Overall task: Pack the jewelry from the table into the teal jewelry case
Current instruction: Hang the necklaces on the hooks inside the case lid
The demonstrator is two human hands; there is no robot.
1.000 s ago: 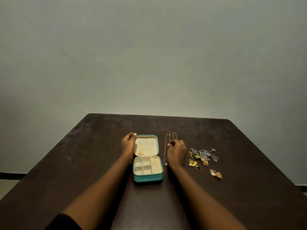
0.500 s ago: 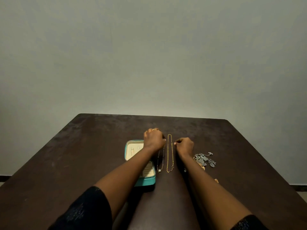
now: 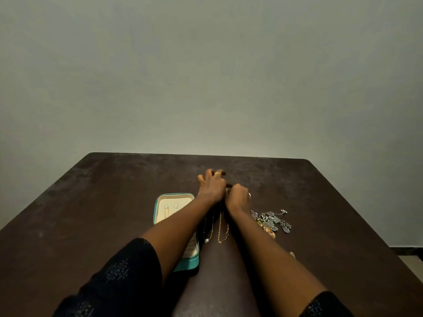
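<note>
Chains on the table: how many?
2. Pearl-drop chain lies just right of the teal case; gold chain lies beside it, further right. Others may be hidden.

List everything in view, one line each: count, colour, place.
Table: one, dark brown, lower frame.
Jewelry case: one, teal, open, under left forearm.
Gold chain: one, gold, between the forearms.
Pearl chain: one, thin, pale pearl, between case and gold chain.
Jewelry heap: one, silver and gold, right of right wrist.
Left hand: one, fingers spread, gold ring, at chains' far end.
Right hand: one, fingers curled, beside left hand.
</note>
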